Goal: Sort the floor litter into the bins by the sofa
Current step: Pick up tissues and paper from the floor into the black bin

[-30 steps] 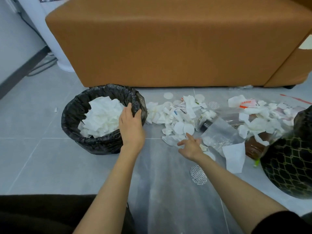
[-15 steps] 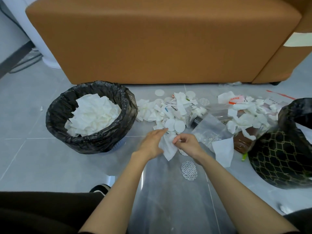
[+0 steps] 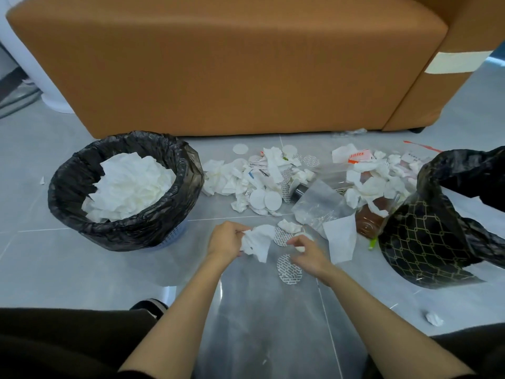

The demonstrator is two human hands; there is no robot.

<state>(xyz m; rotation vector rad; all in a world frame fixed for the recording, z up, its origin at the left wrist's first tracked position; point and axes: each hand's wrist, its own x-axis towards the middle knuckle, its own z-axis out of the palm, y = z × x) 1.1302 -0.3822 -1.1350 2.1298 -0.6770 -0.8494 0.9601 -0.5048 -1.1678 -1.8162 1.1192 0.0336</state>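
Since the earlier frame, the right hand [image 3: 310, 255] has released the tissue [image 3: 258, 242]. The left hand [image 3: 225, 242] alone grips it, fingers curled round its left edge. The right fingers curl at a small white disc [image 3: 302, 240] just right of the tissue; whether they pinch it cannot be told. The lined bin [image 3: 62, 187] stands left of the left fingers, and the litter pile [image 3: 262, 181] lies beyond both hands.

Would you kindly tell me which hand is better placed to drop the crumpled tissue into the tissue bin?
Left. The left hand grips the crumpled tissue, and the tissue bin stands on its side; the right hand, farther away, pinches a small white scrap.
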